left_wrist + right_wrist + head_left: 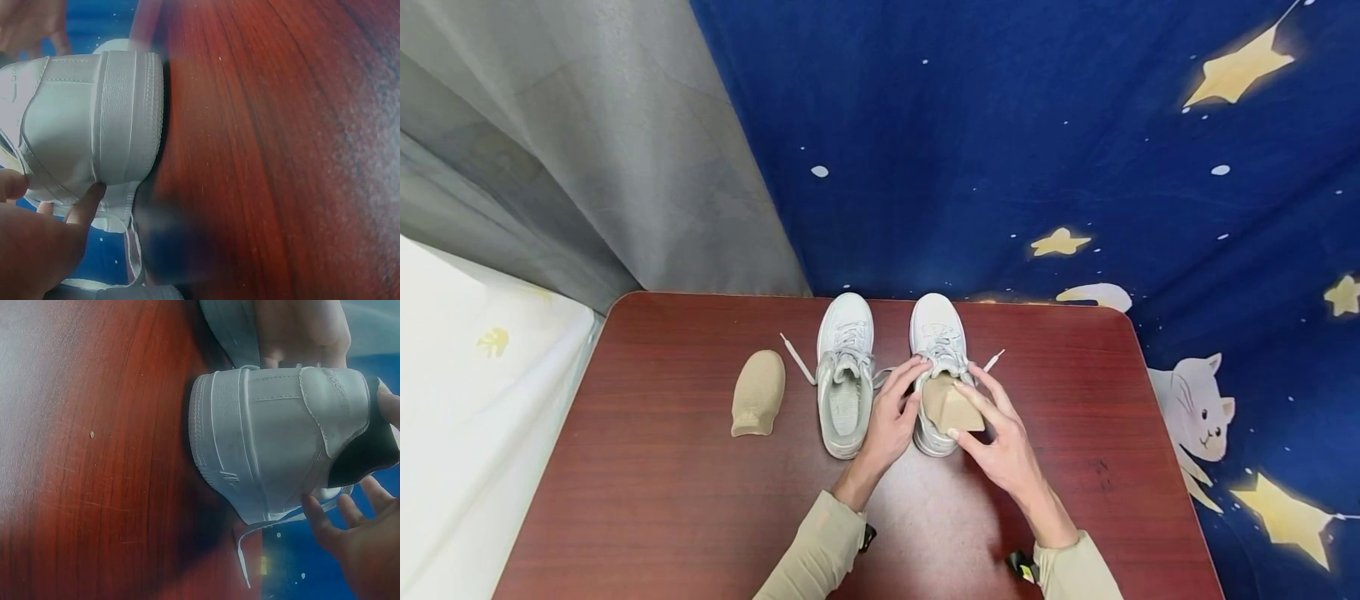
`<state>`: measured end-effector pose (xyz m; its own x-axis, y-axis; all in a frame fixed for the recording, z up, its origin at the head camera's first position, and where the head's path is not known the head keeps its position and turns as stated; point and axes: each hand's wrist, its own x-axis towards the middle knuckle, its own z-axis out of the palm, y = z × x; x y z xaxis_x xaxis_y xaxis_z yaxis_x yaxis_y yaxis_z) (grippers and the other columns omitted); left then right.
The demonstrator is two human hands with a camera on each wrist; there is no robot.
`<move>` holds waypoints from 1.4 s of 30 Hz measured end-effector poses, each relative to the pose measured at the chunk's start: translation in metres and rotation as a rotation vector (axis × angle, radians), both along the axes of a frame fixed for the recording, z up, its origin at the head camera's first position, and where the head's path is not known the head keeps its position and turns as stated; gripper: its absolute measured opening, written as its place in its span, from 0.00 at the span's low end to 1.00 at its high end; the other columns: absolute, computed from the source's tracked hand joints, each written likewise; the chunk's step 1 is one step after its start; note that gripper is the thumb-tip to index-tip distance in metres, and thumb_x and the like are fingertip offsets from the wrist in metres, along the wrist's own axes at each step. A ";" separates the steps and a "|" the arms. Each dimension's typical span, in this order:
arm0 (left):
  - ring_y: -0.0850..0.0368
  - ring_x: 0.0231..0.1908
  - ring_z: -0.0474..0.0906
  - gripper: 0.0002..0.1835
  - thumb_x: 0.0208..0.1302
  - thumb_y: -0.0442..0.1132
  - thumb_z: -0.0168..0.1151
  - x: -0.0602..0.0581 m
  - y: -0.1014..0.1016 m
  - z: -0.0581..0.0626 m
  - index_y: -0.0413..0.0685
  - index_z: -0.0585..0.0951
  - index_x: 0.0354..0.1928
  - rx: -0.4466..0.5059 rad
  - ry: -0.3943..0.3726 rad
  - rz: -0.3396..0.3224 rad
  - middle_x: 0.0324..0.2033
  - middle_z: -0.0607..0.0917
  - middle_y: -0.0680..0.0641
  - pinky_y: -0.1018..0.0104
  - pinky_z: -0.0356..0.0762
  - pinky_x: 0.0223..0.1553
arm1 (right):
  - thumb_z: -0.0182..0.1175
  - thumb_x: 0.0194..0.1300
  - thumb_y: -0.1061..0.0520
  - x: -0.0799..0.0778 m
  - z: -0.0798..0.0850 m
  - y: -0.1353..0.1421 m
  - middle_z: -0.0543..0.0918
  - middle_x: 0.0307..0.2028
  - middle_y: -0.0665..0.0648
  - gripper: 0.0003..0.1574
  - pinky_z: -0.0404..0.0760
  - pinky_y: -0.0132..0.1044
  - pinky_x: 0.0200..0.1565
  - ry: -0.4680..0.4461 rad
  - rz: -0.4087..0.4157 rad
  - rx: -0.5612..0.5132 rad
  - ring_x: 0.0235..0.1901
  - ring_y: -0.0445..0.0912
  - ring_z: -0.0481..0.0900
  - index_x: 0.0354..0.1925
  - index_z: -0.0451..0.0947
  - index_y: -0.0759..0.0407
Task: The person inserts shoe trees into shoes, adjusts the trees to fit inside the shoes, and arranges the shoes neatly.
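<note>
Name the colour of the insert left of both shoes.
The insert is tan, clearest in the head view.

"How's the left hand [887, 432] lying?"
"Fingers [899, 377] stretched forward; the right hand [1009, 448] sits just to its right."
"And that one's grip?"
"Thumb [972, 447] and index finger [986, 404] pinch, its sleeved forearm [1073, 568] angling back behind the wrist [1051, 517]."

Two shoes [846, 375], two beige inserts [758, 392]

Head view bright, fairly crisp; pale glare on the surface [943, 517], near middle; white curtain [463, 433] almost washed out. Wrist views dimmer, hazy, soft; dark shadow beside the shoe [281, 437].
</note>
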<state>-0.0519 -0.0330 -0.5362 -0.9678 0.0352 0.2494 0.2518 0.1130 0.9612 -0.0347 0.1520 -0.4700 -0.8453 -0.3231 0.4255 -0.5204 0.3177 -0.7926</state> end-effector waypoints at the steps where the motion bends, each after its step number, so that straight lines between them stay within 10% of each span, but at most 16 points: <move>1: 0.48 0.67 0.67 0.24 0.71 0.24 0.51 0.000 0.000 0.000 0.49 0.77 0.65 -0.001 -0.003 0.001 0.68 0.71 0.44 0.55 0.78 0.55 | 0.73 0.44 0.75 0.000 0.000 0.000 0.66 0.65 0.78 0.41 0.64 0.27 0.64 -0.003 0.005 -0.006 0.62 0.62 0.71 0.59 0.76 0.69; 21: 0.43 0.66 0.68 0.23 0.68 0.20 0.51 0.001 0.000 0.008 0.40 0.77 0.63 -0.002 0.004 0.010 0.66 0.71 0.37 0.52 0.79 0.53 | 0.76 0.45 0.69 -0.011 -0.034 0.006 0.66 0.68 0.70 0.42 0.62 0.28 0.65 0.012 -0.029 0.014 0.63 0.66 0.66 0.61 0.78 0.60; 42: 0.52 0.67 0.67 0.24 0.71 0.26 0.51 0.000 0.000 -0.003 0.51 0.76 0.66 -0.015 -0.025 0.005 0.68 0.70 0.47 0.59 0.77 0.56 | 0.76 0.44 0.71 -0.012 -0.038 0.005 0.65 0.69 0.69 0.41 0.68 0.29 0.63 -0.032 -0.035 -0.056 0.64 0.65 0.66 0.60 0.79 0.60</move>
<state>-0.0518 -0.0334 -0.5389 -0.9738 0.0342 0.2248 0.2273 0.1289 0.9653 -0.0470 0.1565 -0.5080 -0.8692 -0.2695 0.4145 -0.4837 0.2895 -0.8260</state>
